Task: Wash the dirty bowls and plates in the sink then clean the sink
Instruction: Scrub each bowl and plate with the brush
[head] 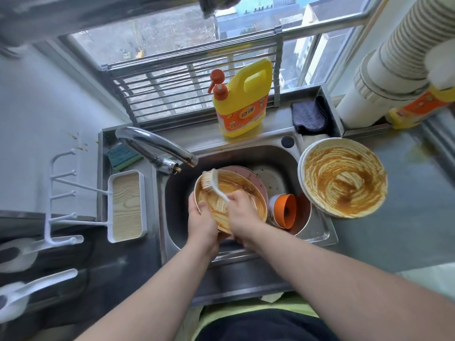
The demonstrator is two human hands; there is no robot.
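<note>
L hand (pixel 202 222) grips the dirty plate (pixel 236 193) by its near rim, tilted over the sink (pixel 317 236) so muck drains, R hand (pixel 242 212) fingers wrapped round brush (pixel 213 183) scrubbing it, more bowls (pixel 283 210) behind, second smeared plate (pixel 343 177) parked on counter (pixel 406 217), w/ soap bottle (pixel 242 99) beyond.

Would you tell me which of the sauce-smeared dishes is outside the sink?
The large smeared plate on the counter right of the sink; the other smeared plate is held over the basin, being brushed.
</note>
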